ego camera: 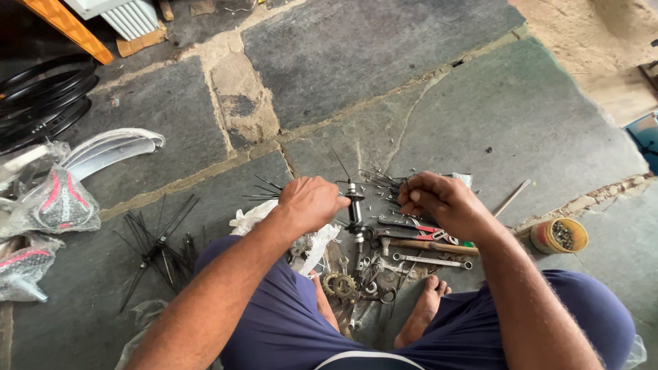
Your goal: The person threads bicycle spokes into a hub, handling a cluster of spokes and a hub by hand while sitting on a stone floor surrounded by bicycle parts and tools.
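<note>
Grey stone-slab floor (411,62), sandy mortar joints (233,96); daylight; black rims (41,103) stacked left.

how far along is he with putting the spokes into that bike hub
Early on. Done: a few black spokes already fan out of the hub. In hand: the left hand steadies the hub while the right hand pinches a spoke near it. Left: a heap of loose spokes lies on the floor, and the rims lie apart.
</note>
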